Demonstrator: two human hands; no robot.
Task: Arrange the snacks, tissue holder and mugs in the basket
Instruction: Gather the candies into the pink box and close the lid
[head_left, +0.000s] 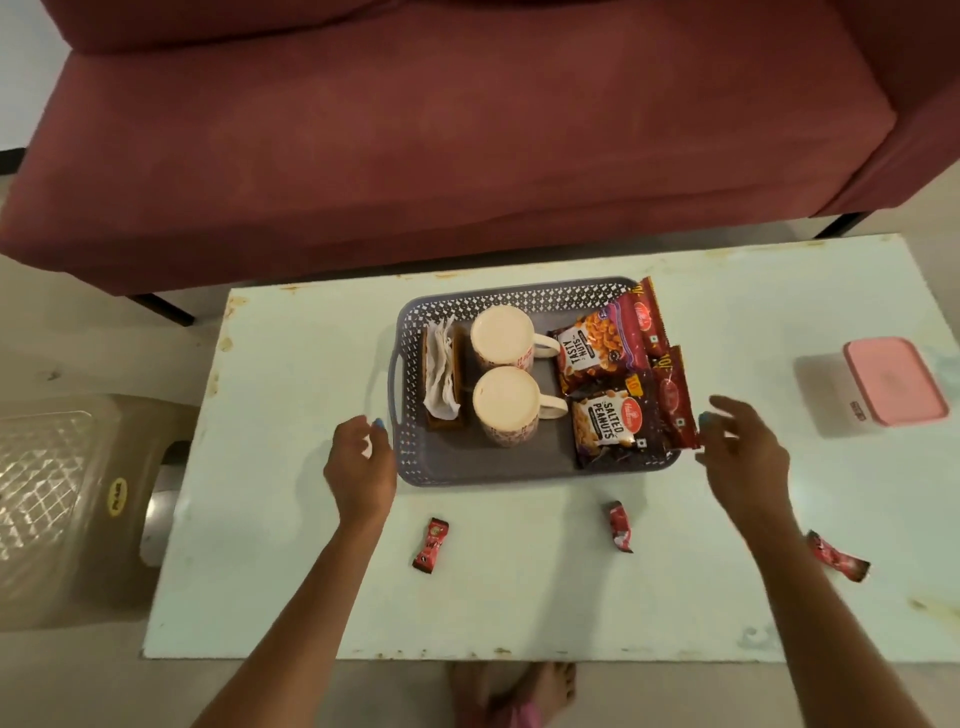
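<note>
A grey perforated basket (483, 470) sits on the white table. Inside it, a brown tissue holder (443, 373) with white tissues stands at the left. Two cream mugs, one far (503, 338) and one near (506, 406), sit upside down in the middle. A Tasty Nuts packet (597, 345) and a Salted Peanuts packet (618, 423) lie at the right, overhanging the rim. My left hand (361, 467) hovers open by the basket's left handle. My right hand (743, 447) is open beside the basket's right edge, near the packets.
Three small red sachets lie on the table in front of the basket: left (431, 544), middle (619, 526), right (836, 556). A pink-lidded box (891, 387) stands at the right. A maroon sofa (447, 135) is behind the table, a plastic stool (57, 499) to the left.
</note>
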